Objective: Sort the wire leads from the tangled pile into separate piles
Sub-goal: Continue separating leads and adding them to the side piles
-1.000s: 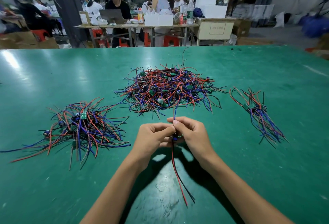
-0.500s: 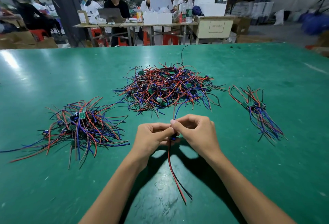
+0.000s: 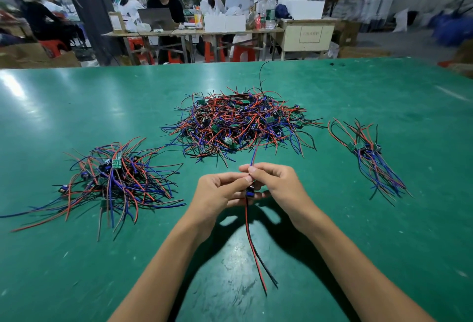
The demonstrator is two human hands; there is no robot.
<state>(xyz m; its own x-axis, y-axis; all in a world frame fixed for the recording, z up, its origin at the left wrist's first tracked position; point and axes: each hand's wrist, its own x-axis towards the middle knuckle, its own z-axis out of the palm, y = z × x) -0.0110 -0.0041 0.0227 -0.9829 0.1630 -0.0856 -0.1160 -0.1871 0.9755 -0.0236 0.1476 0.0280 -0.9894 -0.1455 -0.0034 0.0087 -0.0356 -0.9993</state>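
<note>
Wire lead [image 3: 252, 239] is hanging from both hands at the near middle of the green table [image 3: 384, 257], its red and black strands trailing toward the person and ending just above the table, much as they were a second ago. Left hand [image 3: 217, 193] is pinching the lead's small dark component between curled fingers, while right hand [image 3: 279, 186] is pinching the blue and red strands that are running up and away toward the tangled pile [image 3: 240, 124]. Little is changing over the last second: the hands are staying together in the same spot, with the right hand's fingertips working slightly higher along the strands, which suggests the lead is being straightened or checked rather than carried off. Its far ends are still lying against the near edge of the tangle, so the lead is probably not yet fully free. Left pile [image 3: 115, 180], loose and spread, is sitting to the left; right pile [image 3: 368, 157], smaller and neater, is lying well apart to the right. Neither is gaining a lead in this stretch, and the central tangle is remaining by far the largest, so most of the sorting appears to be ahead. Behind the table, workers are sitting and standing at benches.
</note>
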